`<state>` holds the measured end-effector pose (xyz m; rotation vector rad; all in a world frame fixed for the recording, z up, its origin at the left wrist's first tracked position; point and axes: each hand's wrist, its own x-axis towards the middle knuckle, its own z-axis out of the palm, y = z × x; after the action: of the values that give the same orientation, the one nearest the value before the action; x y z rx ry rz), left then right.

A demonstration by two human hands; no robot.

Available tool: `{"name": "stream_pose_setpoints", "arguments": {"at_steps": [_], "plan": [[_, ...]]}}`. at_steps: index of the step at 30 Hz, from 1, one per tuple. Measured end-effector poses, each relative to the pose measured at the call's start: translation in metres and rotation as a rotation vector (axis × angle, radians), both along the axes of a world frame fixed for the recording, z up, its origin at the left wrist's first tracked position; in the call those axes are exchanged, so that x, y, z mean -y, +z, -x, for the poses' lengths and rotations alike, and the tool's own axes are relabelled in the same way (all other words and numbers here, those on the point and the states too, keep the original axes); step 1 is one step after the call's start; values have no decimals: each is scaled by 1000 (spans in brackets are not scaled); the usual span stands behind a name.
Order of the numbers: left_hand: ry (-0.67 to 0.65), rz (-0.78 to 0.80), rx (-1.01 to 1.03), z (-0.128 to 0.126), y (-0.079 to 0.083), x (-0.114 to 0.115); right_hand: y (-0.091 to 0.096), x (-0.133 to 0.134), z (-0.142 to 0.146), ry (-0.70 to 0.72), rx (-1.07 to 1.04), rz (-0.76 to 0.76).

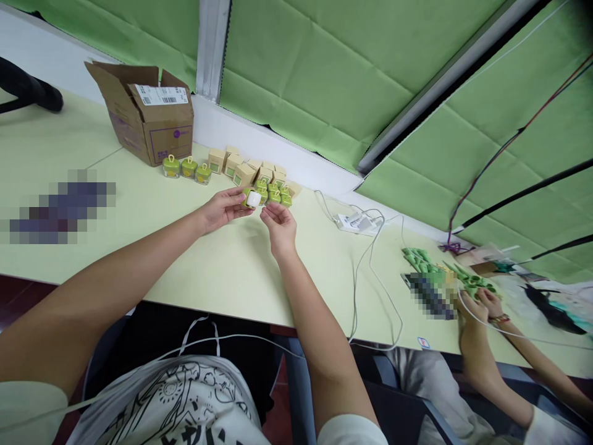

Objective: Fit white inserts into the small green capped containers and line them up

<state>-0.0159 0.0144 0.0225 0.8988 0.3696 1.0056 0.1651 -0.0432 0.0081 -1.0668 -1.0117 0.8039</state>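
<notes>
My left hand (225,209) holds a small green jar (247,196) between thumb and fingers, with a squarish white face turned toward me. Close by on its right, my right hand (280,227) is closed in a pinch; whatever its fingertips hold, if anything, is too small to make out. Just behind my hands stands a cluster of green-lidded jars (275,197), partly hidden by the one I hold. Three more such jars (188,167) with loop handles stand in a row to the left. Small cream boxes (244,174) with green windows are grouped behind.
An open cardboard carton (169,137) stands at the back left. To the right, a white power strip (356,224) trails cables across the table (319,272). Farther right, a co-worker's hands (482,304) are among green pieces (470,281).
</notes>
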Motion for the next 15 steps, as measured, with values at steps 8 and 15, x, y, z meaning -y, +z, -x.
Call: {"name": "stream_pose_setpoints", "arguments": {"at_steps": [8,15], "plan": [[-117,-70,-58,1,-4,0,13,9,8,132,-24,54],[-235,-140,-62,4,-4,-1,12,11,8,225,11,82]]}}
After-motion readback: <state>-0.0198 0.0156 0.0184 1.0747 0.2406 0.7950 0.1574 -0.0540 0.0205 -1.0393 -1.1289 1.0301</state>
